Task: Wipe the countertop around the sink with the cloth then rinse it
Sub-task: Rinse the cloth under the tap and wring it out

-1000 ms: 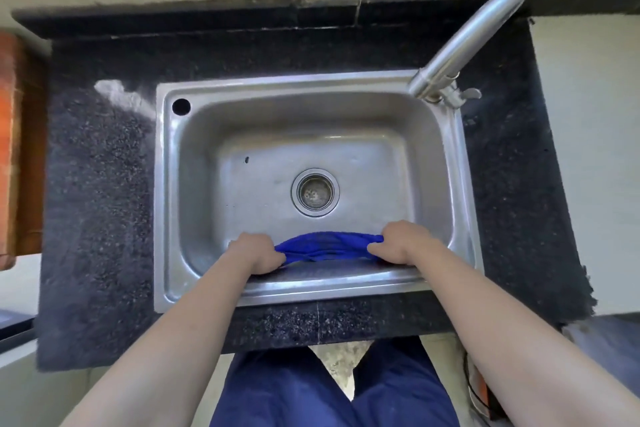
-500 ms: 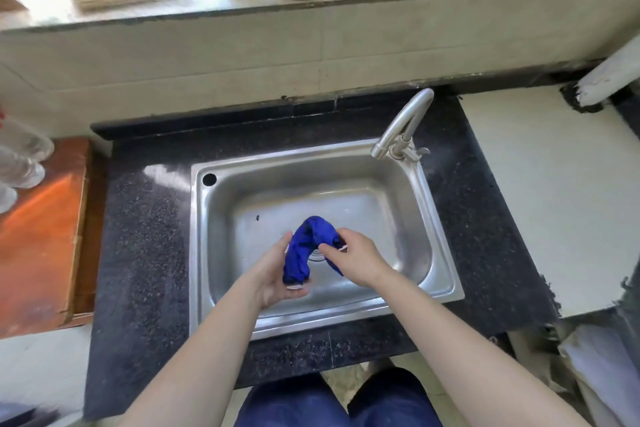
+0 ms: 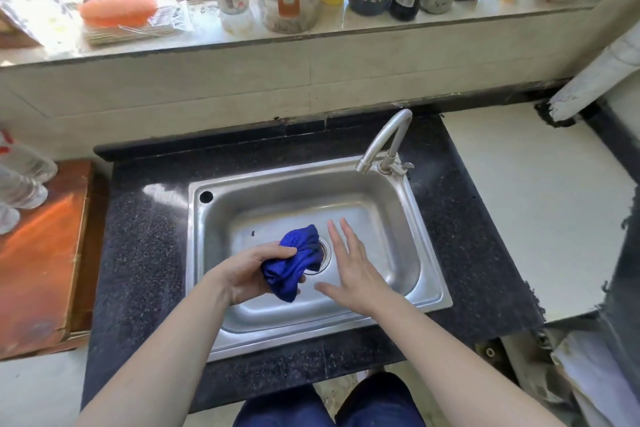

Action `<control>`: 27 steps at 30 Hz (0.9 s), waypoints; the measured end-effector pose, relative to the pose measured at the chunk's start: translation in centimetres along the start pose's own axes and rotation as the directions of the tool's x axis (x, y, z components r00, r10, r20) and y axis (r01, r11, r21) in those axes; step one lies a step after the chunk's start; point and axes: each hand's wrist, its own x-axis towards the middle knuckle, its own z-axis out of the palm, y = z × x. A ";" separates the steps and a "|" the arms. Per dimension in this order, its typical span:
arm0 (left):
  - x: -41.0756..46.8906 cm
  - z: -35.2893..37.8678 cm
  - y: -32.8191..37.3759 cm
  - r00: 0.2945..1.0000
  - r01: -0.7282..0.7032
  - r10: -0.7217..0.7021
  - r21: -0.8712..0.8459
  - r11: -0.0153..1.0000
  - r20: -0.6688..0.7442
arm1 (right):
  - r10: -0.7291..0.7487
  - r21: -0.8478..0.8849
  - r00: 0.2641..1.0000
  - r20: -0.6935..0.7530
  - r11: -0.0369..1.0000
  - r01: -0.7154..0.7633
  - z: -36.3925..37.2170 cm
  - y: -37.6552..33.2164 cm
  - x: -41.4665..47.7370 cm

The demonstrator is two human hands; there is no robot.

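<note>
Right hand (image 3: 349,267) has let go of blue cloth (image 3: 294,262) since 0.5 s ago, fingers now spread flat just right of it. Left hand (image 3: 252,274) grips the bunched cloth over the sink (image 3: 429,288), drain just beyond. Faucet (image 3: 384,142) further up-right of right hand.

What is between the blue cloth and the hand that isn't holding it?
The drain, partly hidden by the cloth, shows between it and the open right hand in the head view.
</note>
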 end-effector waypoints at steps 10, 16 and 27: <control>0.4 1.6 2.1 0.999 0.039 -0.047 0.595 0.803 -0.002 | -0.216 -0.289 0.961 -0.170 0.944 0.161 -1.7 0.7 2.4; 2.3 -0.1 1.6 0.931 -0.067 0.364 0.981 0.184 -0.005 | -0.076 -0.416 0.994 0.080 0.903 0.103 -4.7 -0.7 2.9; 1.5 -0.5 1.4 0.797 -0.221 0.595 0.967 0.127 0.104 | 0.184 -0.062 0.975 0.128 0.982 -0.177 -7.1 -2.7 3.7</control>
